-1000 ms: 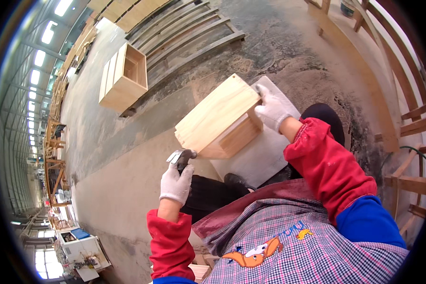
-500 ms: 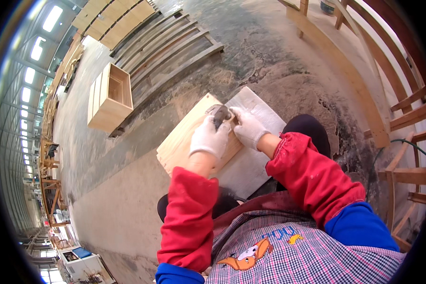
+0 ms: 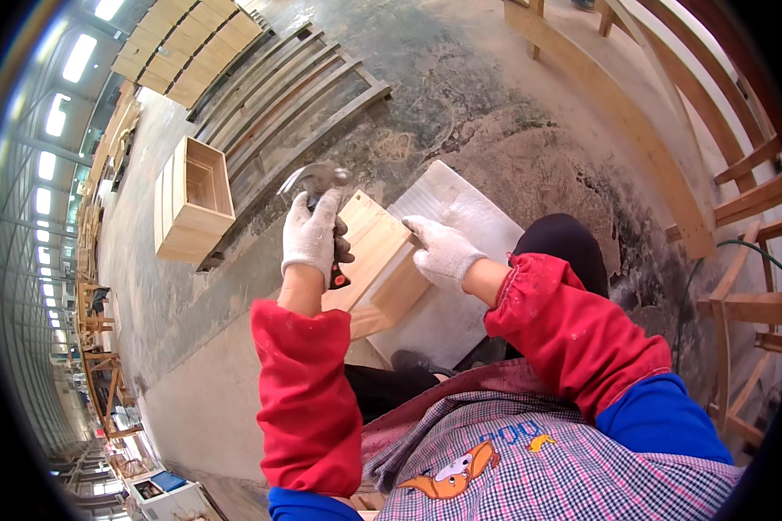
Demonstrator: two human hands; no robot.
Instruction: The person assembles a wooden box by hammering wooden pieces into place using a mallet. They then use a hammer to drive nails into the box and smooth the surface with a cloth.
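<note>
In my left hand [image 3: 311, 239], gloved in white with dark fingertips, is a claw hammer [image 3: 318, 177]. Its metal head stands above my fist, slightly blurred, and a bit of dark and red handle shows below. The fist hovers at the left side of a pale wooden box [image 3: 367, 236]. My right hand [image 3: 443, 252], also gloved, closes on the box's upper right edge; what lies under its fingertips is hidden. The box sits tilted on a white padded sheet [image 3: 460, 204] in front of my knees, with an inner side wall showing.
A wooden crate [image 3: 191, 198] stands on the floor at the left, beside a slatted pallet [image 3: 295, 95]. Stacked wooden boxes [image 3: 185, 48] are behind it. To the right is a wooden frame [image 3: 617, 113], with a green hose [image 3: 760, 252] near it.
My left hand has lifted the hammer away from my right hand, up and to the left. The box has tipped, so its inside wall now shows. My right hand stays near its far edge.
</note>
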